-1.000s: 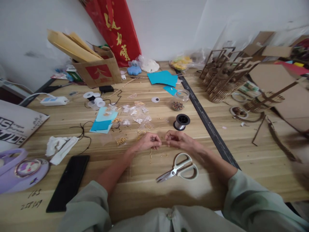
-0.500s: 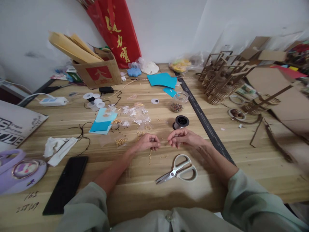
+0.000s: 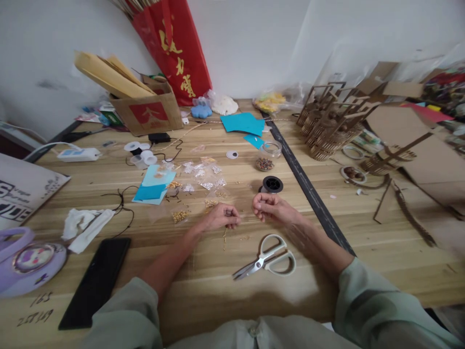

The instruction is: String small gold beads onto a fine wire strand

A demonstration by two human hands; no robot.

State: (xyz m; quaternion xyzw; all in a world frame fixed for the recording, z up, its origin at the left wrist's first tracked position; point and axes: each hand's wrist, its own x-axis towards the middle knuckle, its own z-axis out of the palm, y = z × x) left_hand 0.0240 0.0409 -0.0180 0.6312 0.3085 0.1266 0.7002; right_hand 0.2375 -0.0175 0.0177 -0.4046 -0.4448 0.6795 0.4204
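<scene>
Both hands are over the middle of the table, fingertips pinched and facing each other with a small gap between. From my left hand (image 3: 224,216) a short strand of gold beads (image 3: 224,241) hangs down, its upper end hidden by the fingers. My right hand (image 3: 271,207) is closed at the fingertips; whatever it pinches is too fine to make out. Just beyond it stands a black spool (image 3: 272,184). White-handled scissors (image 3: 262,261) lie partly open, nearer to me. A few loose gold beads (image 3: 245,238) are scattered between the hands and the scissors.
Gold beads (image 3: 179,215) and small bags of silver pieces (image 3: 207,185) lie beyond my left hand. A jar of beads (image 3: 265,164) stands behind the spool. At left are a black phone-like slab (image 3: 96,283) and blue sheets (image 3: 149,192); bamboo baskets (image 3: 323,140) stand at right.
My right hand has risen slightly and drawn a little away from the left. The left hand stays nearly in place with the strand hanging. The whole view has shifted slightly.
</scene>
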